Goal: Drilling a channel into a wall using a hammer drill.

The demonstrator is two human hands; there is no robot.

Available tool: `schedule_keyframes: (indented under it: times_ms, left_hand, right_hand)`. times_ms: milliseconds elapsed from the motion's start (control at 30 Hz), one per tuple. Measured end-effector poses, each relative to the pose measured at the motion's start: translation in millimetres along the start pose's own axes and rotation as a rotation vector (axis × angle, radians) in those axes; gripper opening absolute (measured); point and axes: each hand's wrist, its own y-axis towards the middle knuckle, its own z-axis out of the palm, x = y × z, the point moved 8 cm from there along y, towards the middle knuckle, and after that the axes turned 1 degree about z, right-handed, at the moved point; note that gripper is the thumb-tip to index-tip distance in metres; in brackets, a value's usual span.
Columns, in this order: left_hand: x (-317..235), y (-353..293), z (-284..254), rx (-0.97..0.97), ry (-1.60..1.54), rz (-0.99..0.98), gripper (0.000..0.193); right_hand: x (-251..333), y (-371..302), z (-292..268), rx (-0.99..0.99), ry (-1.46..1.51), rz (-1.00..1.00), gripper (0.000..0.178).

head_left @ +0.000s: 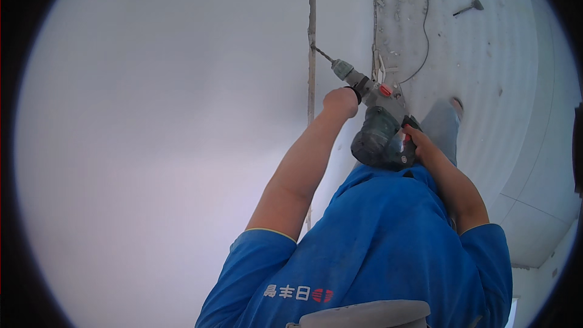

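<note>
A dark green and grey rotary hammer drill (388,106) is held in both my hands in front of my body. My left hand (341,103) is wrapped round its side handle, near the front of the tool. At the rear grip, by the red trigger, my right hand (419,143) is closed. The long drill bit (323,54) points up and left, its tip at the narrow channel (312,9) cut into the white wall (170,97). Whether the tip is inside the channel or only touches its edge, I cannot tell.
Broken rubble (392,0) lies along the foot of the wall. A dark cable (427,30) curves over the pale, ribbed floor covering (504,67). Farther right lies a small scraper-like tool (469,8). My foot (457,107) is on the floor near the drill.
</note>
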Motion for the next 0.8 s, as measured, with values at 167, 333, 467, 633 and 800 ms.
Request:
schedule_keyframes:
  times_ms: [167,333,467,633,800]
  left_hand:
    - [-0.4,1.0,-11.3,0.008,0.022,-0.024,0.023]
    - [1.7,0.6,-7.3,0.027,0.019,-0.027,0.022]
    - [0.3,-2.0,-9.0,0.009,0.002,-0.072,0.021]
    - [1.1,3.9,-13.8,0.007,0.019,-0.065,0.020]
    - [-5.8,-3.1,-10.2,-0.021,0.038,-0.012,0.020]
  right_hand:
    - [0.5,-6.4,0.2,-0.034,0.028,0.084,0.022]
    - [-6.2,-14.3,3.4,-0.043,-0.023,0.138,0.019]
    - [-3.9,-14.8,7.0,-0.081,-0.005,0.161,0.019]
    - [-5.4,-14.3,12.8,-0.082,0.004,0.185,0.019]
    - [-22.0,-19.1,9.5,-0.073,0.004,0.206,0.017]
